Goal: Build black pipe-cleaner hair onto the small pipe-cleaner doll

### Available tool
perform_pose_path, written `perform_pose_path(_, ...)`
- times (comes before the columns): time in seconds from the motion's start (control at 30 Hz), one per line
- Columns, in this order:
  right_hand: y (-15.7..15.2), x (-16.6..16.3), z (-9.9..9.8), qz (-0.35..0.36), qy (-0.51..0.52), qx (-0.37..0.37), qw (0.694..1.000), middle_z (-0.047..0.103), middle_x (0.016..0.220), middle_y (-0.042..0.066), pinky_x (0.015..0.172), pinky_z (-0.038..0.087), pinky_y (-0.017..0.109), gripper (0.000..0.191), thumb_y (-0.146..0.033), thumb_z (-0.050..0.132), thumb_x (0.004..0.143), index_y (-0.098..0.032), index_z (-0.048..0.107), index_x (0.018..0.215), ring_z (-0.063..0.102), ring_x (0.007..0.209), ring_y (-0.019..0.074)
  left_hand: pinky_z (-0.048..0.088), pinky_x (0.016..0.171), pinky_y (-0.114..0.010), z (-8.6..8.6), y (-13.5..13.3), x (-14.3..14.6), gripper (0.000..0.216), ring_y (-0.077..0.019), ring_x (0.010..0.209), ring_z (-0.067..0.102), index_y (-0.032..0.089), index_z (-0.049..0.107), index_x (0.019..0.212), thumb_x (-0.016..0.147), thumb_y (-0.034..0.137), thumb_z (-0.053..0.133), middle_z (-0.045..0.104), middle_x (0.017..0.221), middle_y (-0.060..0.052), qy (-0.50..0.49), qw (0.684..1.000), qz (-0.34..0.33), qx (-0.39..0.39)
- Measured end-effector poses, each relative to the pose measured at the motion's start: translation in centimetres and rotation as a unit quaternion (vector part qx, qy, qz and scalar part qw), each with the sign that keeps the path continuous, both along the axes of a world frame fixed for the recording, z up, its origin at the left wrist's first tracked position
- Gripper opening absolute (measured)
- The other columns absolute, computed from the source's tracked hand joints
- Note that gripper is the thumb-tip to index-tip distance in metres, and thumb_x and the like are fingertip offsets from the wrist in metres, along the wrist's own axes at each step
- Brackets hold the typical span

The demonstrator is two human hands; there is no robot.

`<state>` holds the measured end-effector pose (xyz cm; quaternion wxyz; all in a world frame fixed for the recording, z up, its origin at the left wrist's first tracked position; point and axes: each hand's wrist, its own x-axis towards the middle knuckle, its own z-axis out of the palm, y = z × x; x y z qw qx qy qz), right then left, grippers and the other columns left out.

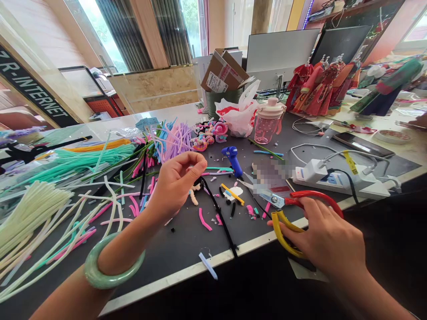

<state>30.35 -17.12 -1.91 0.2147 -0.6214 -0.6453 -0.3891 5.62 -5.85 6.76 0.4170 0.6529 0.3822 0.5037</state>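
My left hand (180,180) is raised over the table, thumb and fingers pinched together. What they hold, if anything, is too hidden to make out. Just below the fingertips, a black pipe cleaner (218,211) runs down across the table's front edge. My right hand (328,240) is closed around the handles of a pair of scissors (275,201), one handle red, one yellow. The blades are apart and point left towards a blue glue gun (233,161). Between the hands lie pink, black and yellow pipe cleaner scraps (204,219).
Bundles of mint (90,158), cream (33,209) and lilac pipe cleaners (175,140) fill the left side. A pink cup (267,122) and a white plastic bag (238,113) stand behind. A power strip (340,180) with cables and a phone (363,144) lie at right.
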Motion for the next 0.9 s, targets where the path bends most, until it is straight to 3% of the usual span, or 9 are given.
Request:
perform_pose_path(0.17, 0.0, -0.1, -0.1, 0.007, 0.01, -0.009, 1.0, 0.059, 0.06, 0.003, 0.046, 0.032, 0.026, 0.054, -0.061, 0.034, 0.092, -0.013, 0.059, 0.089, 0.058, 0.05, 0.0176, 0.039, 0.059, -0.024, -0.2, -0.8, 0.0, 0.016, -0.0113, 0.065, 0.047, 0.017, 0.065, 0.071, 0.07, 0.032, 0.071, 0.059, 0.073, -0.001, 0.021, 0.999, -0.033, -0.022)
perform_pose_path(0.33, -0.1, 0.0, -0.3, 0.003, 0.019, -0.011, 1.0, 0.059, 0.06, 0.002, 0.046, 0.032, 0.026, 0.049, -0.058, 0.036, 0.092, -0.015, 0.059, 0.088, 0.058, 0.05, 0.0176, 0.035, 0.057, -0.023, -1.2, -0.6, 0.1, 0.013, -0.0095, 0.062, 0.044, 0.017, 0.064, 0.064, 0.07, 0.026, 0.07, 0.054, 0.064, 0.002, 0.018, 0.997, -0.059, -0.036)
perform_pose_path(0.6, -0.1, 0.1, -0.4, 0.009, 0.019, -0.007, 1.0, 0.06, 0.061, 0.002, 0.047, 0.034, 0.026, 0.053, -0.061, 0.035, 0.092, -0.014, 0.059, 0.09, 0.059, 0.051, 0.0169, 0.032, 0.053, -0.023, -2.0, -0.5, 0.1, 0.012, -0.0092, 0.059, 0.042, 0.017, 0.069, 0.07, 0.073, 0.027, 0.064, 0.062, 0.07, -0.001, 0.067, 0.995, -0.054, -0.053)
perform_pose_path(0.9, 0.0, 0.7, -0.9, 0.018, 0.018, -0.024, 0.999, 0.061, 0.063, 0.003, 0.047, 0.034, 0.026, 0.056, -0.066, 0.043, 0.086, -0.013, 0.059, 0.091, 0.058, 0.051, 0.0166, 0.034, 0.053, -0.023, -2.2, -0.5, 0.0, 0.021, -0.0091, 0.057, 0.043, 0.016, 0.058, 0.059, 0.062, 0.028, 0.074, 0.053, 0.062, 0.001, 0.029, 0.996, -0.031, -0.076)
